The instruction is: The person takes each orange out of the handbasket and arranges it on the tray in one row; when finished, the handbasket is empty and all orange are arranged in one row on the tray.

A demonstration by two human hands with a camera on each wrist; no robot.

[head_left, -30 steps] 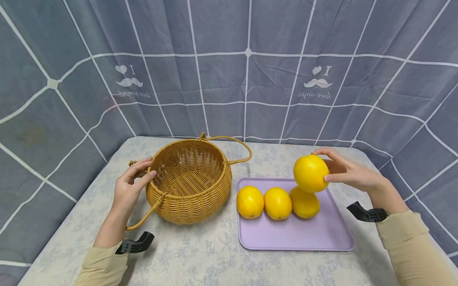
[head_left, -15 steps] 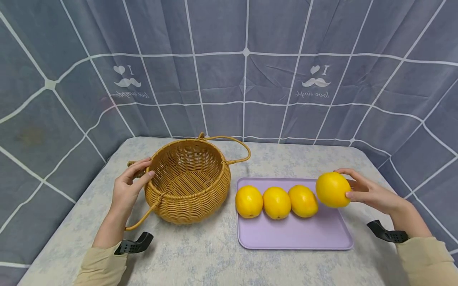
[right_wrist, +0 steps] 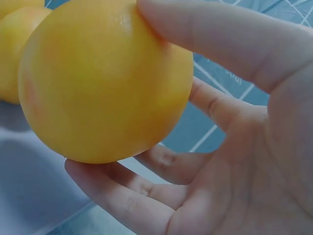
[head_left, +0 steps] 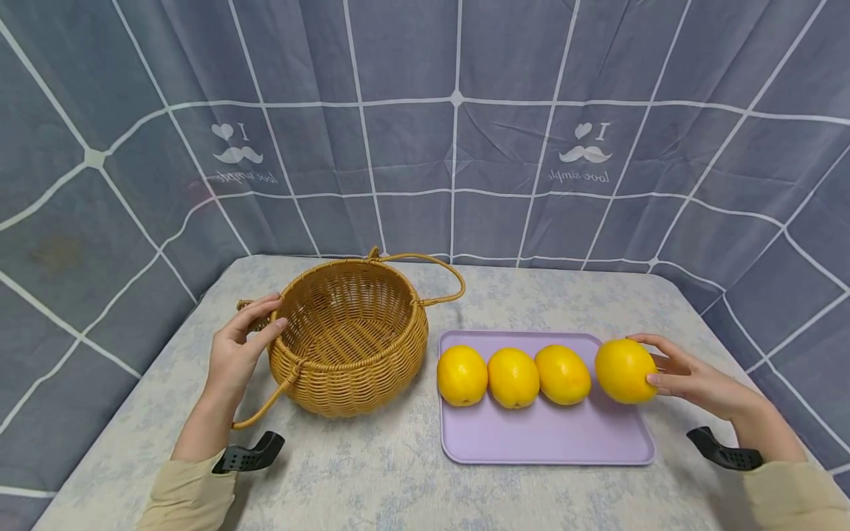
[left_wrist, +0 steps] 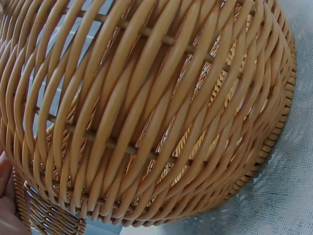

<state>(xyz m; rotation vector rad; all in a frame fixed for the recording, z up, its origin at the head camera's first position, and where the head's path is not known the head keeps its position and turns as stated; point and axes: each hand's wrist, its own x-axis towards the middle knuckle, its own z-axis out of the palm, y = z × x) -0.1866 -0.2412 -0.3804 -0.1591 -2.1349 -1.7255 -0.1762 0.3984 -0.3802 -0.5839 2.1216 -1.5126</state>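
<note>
My right hand [head_left: 697,380] holds a yellow orange [head_left: 626,371] by its right side, thumb in front and fingers behind. In the right wrist view, the thumb lies on top of this orange [right_wrist: 105,83] and fingertips curl beneath it. It hangs close over the right part of a lilac tray [head_left: 544,442]. Three more oranges [head_left: 513,377] sit in a row on the tray to its left. My left hand [head_left: 242,346] grips the rim of a round wicker basket [head_left: 358,383] on its left side, thumb inside. The left wrist view is filled by the basket's woven wall [left_wrist: 146,107].
The basket's looped handles [head_left: 458,284] fold outward, one reaching toward the tray. A pale patterned cloth [head_left: 372,472] covers the table. A blue-grey checked curtain [head_left: 412,147] closes off the back and sides.
My right hand has carried the orange right and down, from above the third orange to low over the tray's right end. My left hand has stayed on the basket rim.
</note>
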